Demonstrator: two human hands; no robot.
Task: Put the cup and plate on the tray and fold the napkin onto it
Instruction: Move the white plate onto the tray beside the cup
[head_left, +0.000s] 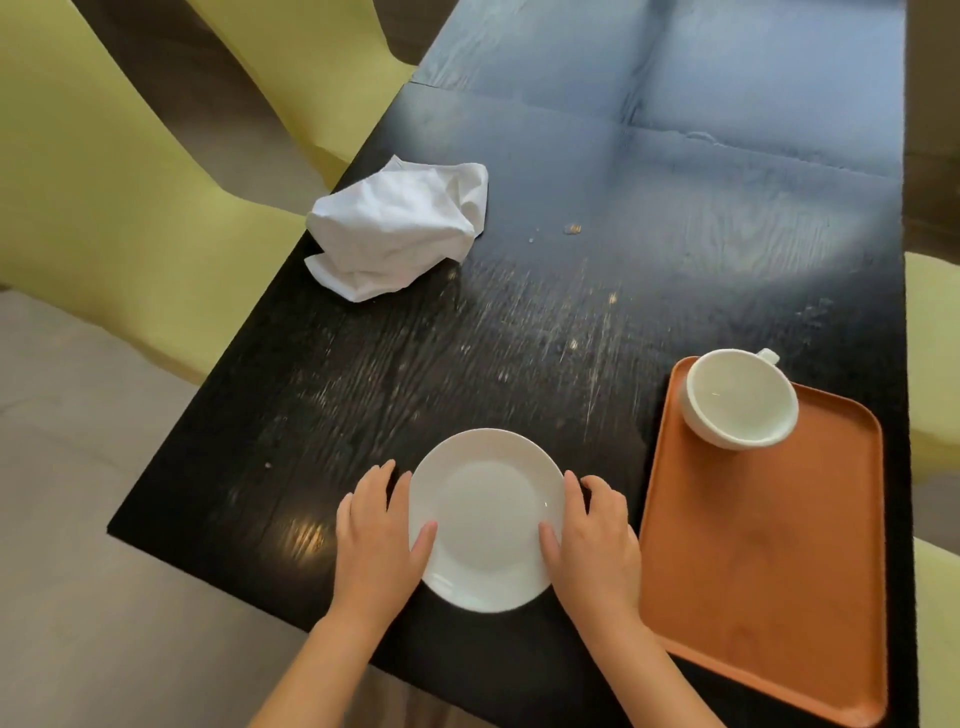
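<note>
A small white plate (488, 514) lies on the dark table near its front edge. My left hand (376, 535) grips the plate's left rim, thumb on top. On the opposite rim my right hand (597, 535) does the same. An orange tray (753, 571) rests at the right, just beside my right hand. A white cup (740, 397) stands upright in the tray's far left corner, handle pointing away. A crumpled white napkin (400, 226) sits at the table's far left edge, well away from both hands.
The black wooden table (519, 338) carries a few crumbs (573, 228) in its middle. Yellow-green chairs (93, 208) stand along the left side, and another (935, 364) at the right edge. Grey floor (78, 571) shows at lower left.
</note>
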